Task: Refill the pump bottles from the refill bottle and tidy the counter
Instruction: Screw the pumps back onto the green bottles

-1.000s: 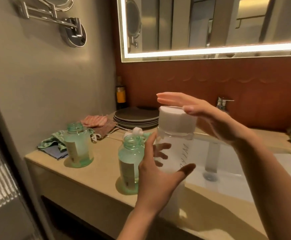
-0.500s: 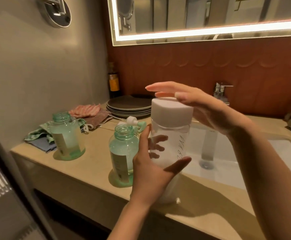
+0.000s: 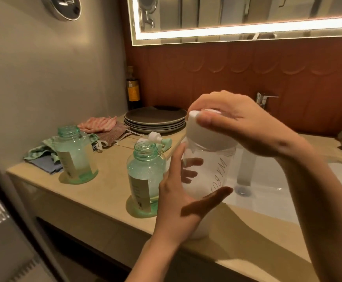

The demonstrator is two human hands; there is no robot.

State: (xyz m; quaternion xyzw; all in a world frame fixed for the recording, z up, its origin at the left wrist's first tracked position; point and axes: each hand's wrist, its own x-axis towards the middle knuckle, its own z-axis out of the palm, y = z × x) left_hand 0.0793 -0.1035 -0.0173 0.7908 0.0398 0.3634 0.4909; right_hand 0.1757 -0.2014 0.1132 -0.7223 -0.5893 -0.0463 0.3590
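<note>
Clear plastic with a white cap: that is the refill bottle, upright between both hands at the counter's front edge. I see the left hand wrapped round its body, thumb laid across the near side and the fingers showing through the clear wall at the back. The right hand sits on top, fingers curled down over the cap and gripping it. Whether the base rests on the counter I cannot tell, as the left hand hides it. Just left of the left hand stands the nearer pump bottle, green-tinted, its neck open and pale liquid partway up; whether the fingers touch it I cannot tell. The second pump bottle stands well off to the left, also open-necked. Beyond the left hand, behind the nearer bottle, the pump heads lie on the counter. Further back a stack of dark plates sits beside crumpled cloths. Under the right forearm lies the white sink, and past the right hand a chrome tap.
</note>
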